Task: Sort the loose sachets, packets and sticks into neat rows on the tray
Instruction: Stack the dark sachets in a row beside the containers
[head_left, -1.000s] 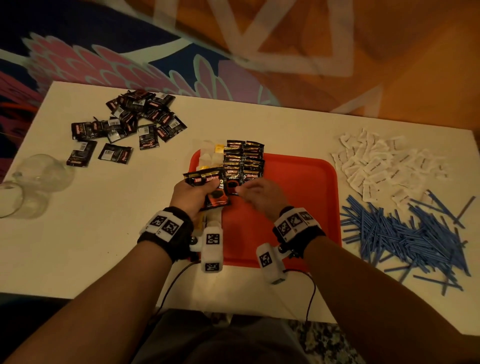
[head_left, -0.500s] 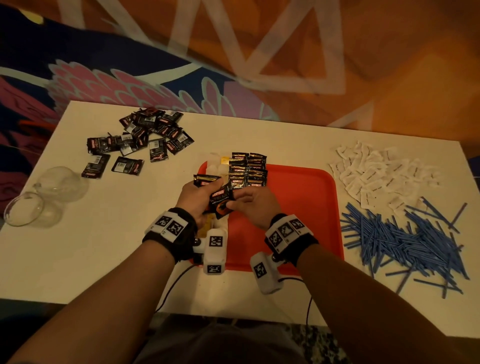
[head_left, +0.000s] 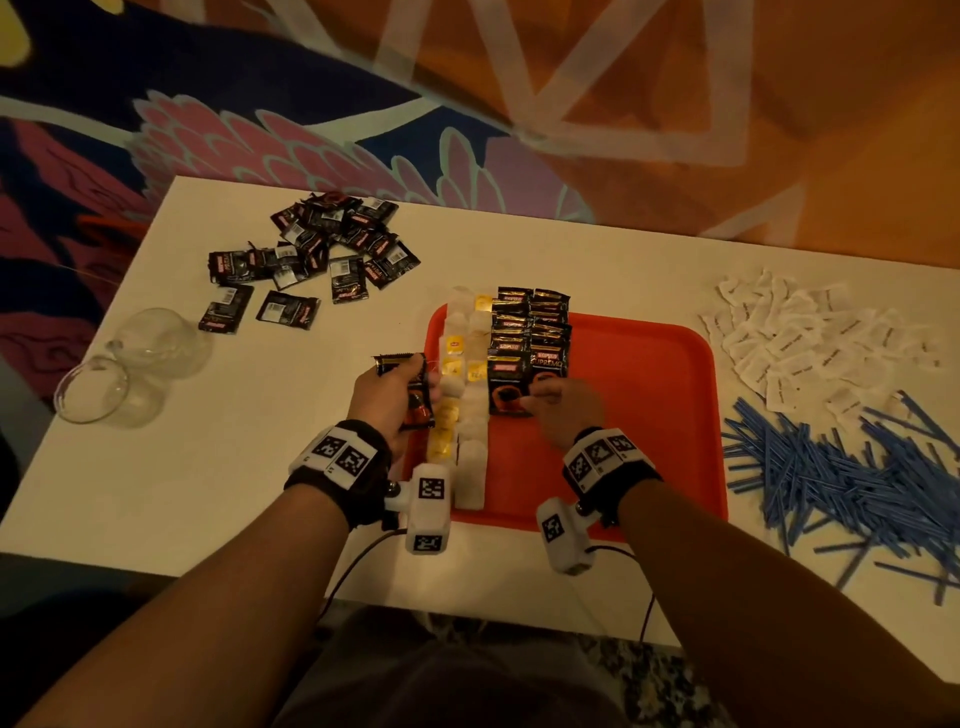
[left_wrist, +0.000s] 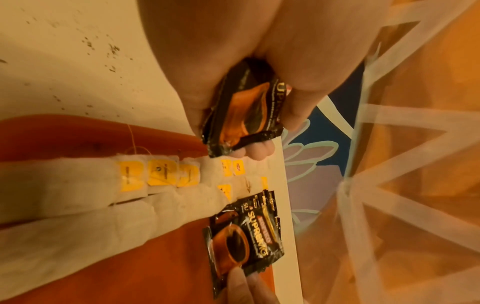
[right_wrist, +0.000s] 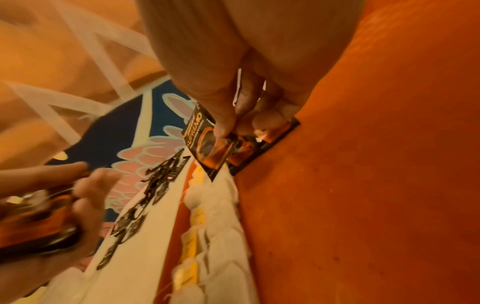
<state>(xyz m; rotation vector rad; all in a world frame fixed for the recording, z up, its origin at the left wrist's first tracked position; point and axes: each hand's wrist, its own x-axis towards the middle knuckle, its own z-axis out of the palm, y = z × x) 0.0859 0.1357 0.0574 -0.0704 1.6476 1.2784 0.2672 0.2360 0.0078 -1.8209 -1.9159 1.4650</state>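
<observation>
- Currently the left hand (head_left: 387, 397) grips a small stack of black coffee sachets (head_left: 410, 387), fingers and thumb curled round it, just over the left edge of the tray (head_left: 649, 415).
- The left wrist view shows the stack (left_wrist: 246, 111) pinched between thumb and fingers, above the tea bags (left_wrist: 155, 176).
- The right hand (head_left: 563, 410) pinches the near edge of one sachet (head_left: 511, 389) with thumb and fingertips; the sachet lies at the near end of the coffee rows (head_left: 530, 332) on the tray.
- In the right wrist view, that sachet (right_wrist: 205, 144) is tilted, its far part over the sachet beneath; cannot tell if it lies fully flat.
- The coffee rows run two wide, overlapping, from the far tray edge toward the person.
- Tea bags (head_left: 462, 395) sit in two rows left of the coffee rows, touching them, with yellow tags showing.
- The right half of the tray is bare red.
- A loose coffee pile (head_left: 317, 254) is on the table (head_left: 208, 493) far left, well apart from the tray.
- White sachets (head_left: 810, 343) lie heaped on the table right of the tray; blue sticks (head_left: 841, 478) are heaped nearer, just beside them.
- Two clear glass bowls (head_left: 130, 369) sit at the table's left edge.
</observation>
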